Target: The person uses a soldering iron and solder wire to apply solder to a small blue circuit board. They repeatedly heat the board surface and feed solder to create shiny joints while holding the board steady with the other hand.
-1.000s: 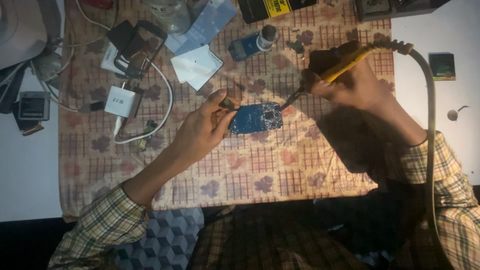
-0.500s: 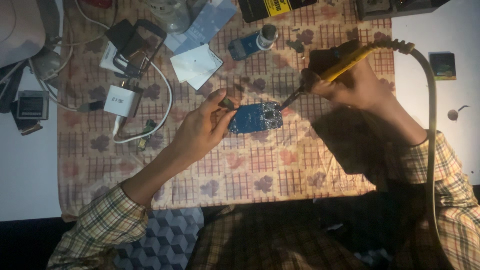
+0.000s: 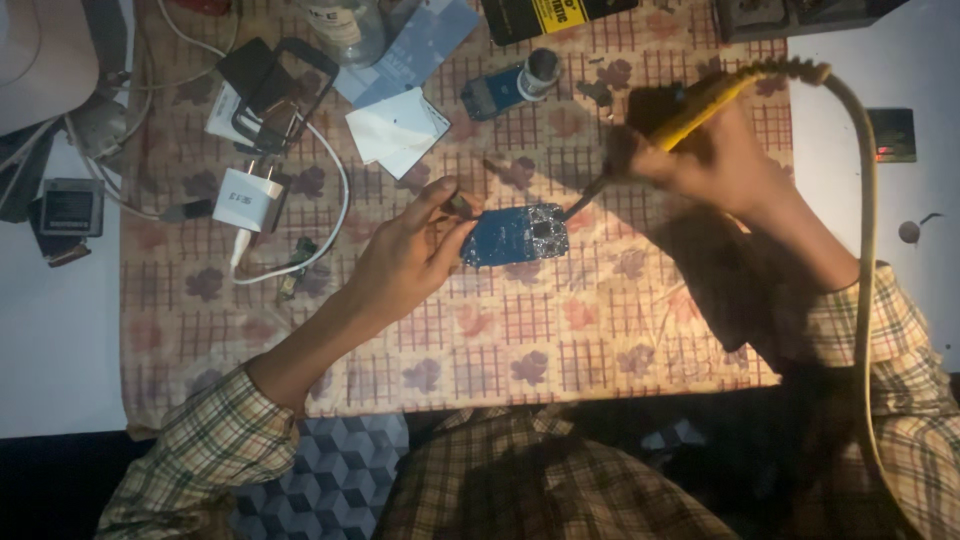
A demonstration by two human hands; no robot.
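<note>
At the middle of the patterned cloth (image 3: 560,350) covering the desk, a small blue circuit board (image 3: 515,236) is lying flat. The left hand (image 3: 410,255) is steadying its left edge, fingers pinching something small that I cannot make out. The right hand (image 3: 715,160) is gripping a yellow-handled soldering iron (image 3: 690,112), its tip touching the board's right end. Doing this well probably means keeping the board pinned and the tip on one joint only. A white charger (image 3: 245,200) is sitting well off to the left.

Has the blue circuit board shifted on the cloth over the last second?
No. The blue circuit board lies at the same spot relative to the white charger.
</note>
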